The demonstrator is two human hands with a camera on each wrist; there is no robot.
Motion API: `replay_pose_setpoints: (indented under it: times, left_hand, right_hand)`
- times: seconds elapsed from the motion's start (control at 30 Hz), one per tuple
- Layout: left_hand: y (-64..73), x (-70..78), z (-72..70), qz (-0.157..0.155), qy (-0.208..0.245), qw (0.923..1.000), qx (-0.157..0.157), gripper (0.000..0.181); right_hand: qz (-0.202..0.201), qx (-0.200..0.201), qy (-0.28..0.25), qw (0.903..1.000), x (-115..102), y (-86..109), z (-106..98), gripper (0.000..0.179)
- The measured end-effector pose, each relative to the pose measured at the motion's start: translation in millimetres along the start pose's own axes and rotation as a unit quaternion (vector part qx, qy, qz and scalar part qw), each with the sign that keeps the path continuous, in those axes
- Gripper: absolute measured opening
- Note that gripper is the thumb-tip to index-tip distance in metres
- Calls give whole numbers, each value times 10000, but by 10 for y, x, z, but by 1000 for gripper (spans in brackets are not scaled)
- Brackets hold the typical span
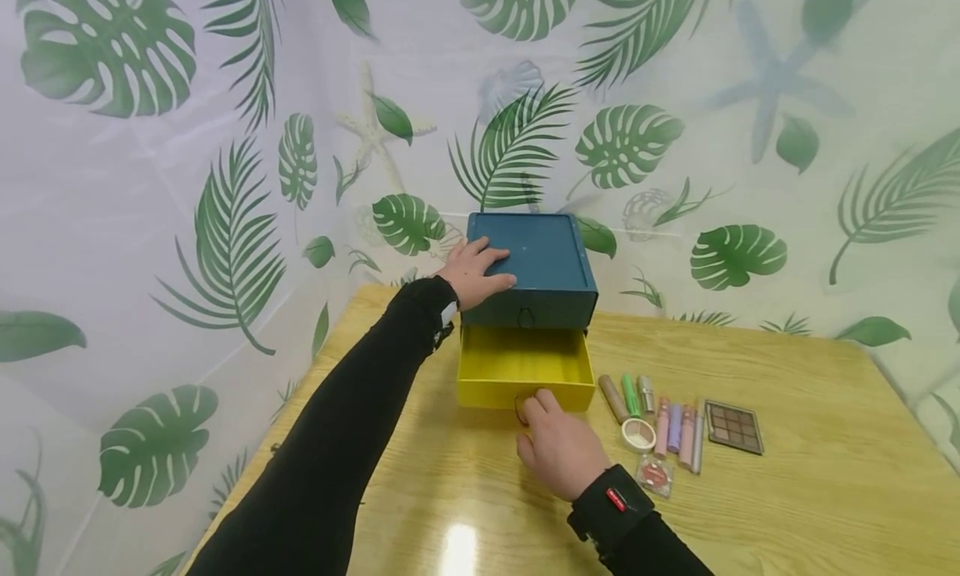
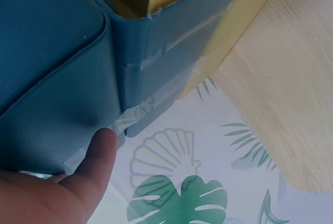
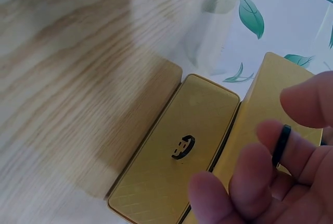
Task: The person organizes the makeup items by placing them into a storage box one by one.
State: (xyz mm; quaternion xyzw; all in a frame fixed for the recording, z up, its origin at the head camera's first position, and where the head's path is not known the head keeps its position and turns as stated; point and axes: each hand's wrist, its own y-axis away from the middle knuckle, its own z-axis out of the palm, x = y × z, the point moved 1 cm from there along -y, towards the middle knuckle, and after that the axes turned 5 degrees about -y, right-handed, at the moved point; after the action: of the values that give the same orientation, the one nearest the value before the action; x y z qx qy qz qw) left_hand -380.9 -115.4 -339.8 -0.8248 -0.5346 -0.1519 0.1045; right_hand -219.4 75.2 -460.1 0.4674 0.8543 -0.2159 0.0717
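Table [image 1: 810,509]: stood before leafy curtain [image 1: 675,184].
Left hand [image 1: 474,274]: lay spread on box [image 1: 543,255].
Right hand [image 1: 562,451]: hooked handle [image 3: 281,145].
Drawer [image 1: 487,394]: far end was hidden.

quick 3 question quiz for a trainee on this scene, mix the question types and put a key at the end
1. Multiple choice: what does the left hand rest on?
A) the round compact
B) the drawer cabinet's blue top
C) the green tube

2. True or false: the right hand has a finger hooked in the ring handle of the open yellow drawer.

3. Short answer: in the head view, where does the eyeshadow palette lie?

Key:
1. B
2. True
3. On the wooden table, to the right of the other cosmetics.
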Motion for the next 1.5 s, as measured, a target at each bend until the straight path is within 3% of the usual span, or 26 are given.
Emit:
replay_pose_setpoints:
  times: [0.27, 0.57, 0.63, 0.77, 0.87, 0.97, 1.17, 1.27, 1.5]
  left_hand:
    - [44, -28, -24, -53, 3, 10000, 46, 69]
    - [66, -48, -37, -45, -83, 9999, 95, 76]
    - [71, -41, -34, -20, -74, 9999, 76, 76]
    - [83, -25, -24, 31, -12, 10000, 41, 75]
    - [83, -16, -26, 47, 68, 10000, 42, 74]
    - [74, -16, -37, 20, 118, 9999, 44, 74]
    - [68, 0, -50, 25, 94, 9999, 80, 74]
    - [61, 4, -42, 51, 54, 10000, 64, 75]
    - [65, -2, -29, 5, 84, 9999, 63, 73]
  right_hand:
    - [71, -189, -274, 9994, 53, -16, 20, 17]
    - [399, -780, -1401, 9863, 165, 8, -28, 30]
    - [410, -714, -1722, 9816, 219, 30, -67, 29]
    - [180, -367, -2377, 9705, 394, 133, -202, 5]
    - [87, -191, -2750, 9612, 594, 218, -330, 11]
    - [460, -20, -2941, 9547, 833, 235, -429, 11]
    - [1558, -9, -1998, 9674, 1261, 114, -480, 23]
    - [1707, -262, -1508, 9734, 1374, 58, -437, 36]
    - [1983, -1039, -727, 9719, 1457, -86, -287, 48]
